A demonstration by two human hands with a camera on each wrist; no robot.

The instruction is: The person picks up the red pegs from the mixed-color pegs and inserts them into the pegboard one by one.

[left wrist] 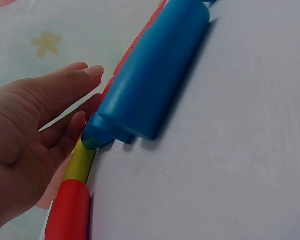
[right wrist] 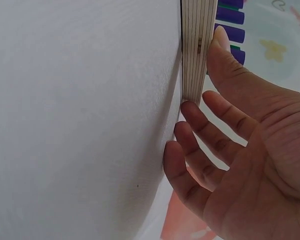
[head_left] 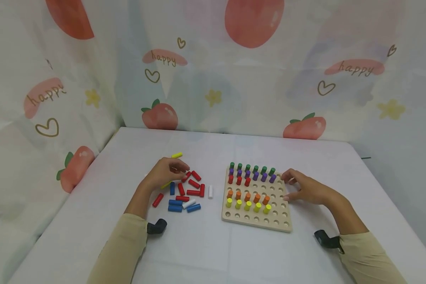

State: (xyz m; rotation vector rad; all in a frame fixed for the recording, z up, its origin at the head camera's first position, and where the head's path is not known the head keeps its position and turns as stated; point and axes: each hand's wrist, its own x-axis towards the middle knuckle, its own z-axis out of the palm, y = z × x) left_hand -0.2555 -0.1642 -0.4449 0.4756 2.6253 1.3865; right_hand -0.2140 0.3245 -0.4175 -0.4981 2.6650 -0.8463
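Over the loose pegs on the left is my left hand (head_left: 167, 172), its fingertips next to a red peg (head_left: 186, 176). In the left wrist view, a gap shows between the thumb and fingers of this hand (left wrist: 35, 125), close to a blue peg (left wrist: 155, 70); I see nothing held there. My right hand (head_left: 307, 187) rests at the right edge of a wooden pegboard (head_left: 257, 226), thumb and fingers spread along it. The right wrist view has the thumb (right wrist: 235, 67) at the board's layered side (right wrist: 196, 50). Green, purple, red, orange and yellow pegs stand upright in rows.
Several loose red, blue and white pegs lie between the left hand and the board, including a white peg (head_left: 210, 192) and a blue peg (head_left: 193, 208). One yellow peg (head_left: 177, 155) lies behind the left hand. A printed cloth (head_left: 213, 79) hangs behind the white table (head_left: 198, 252).
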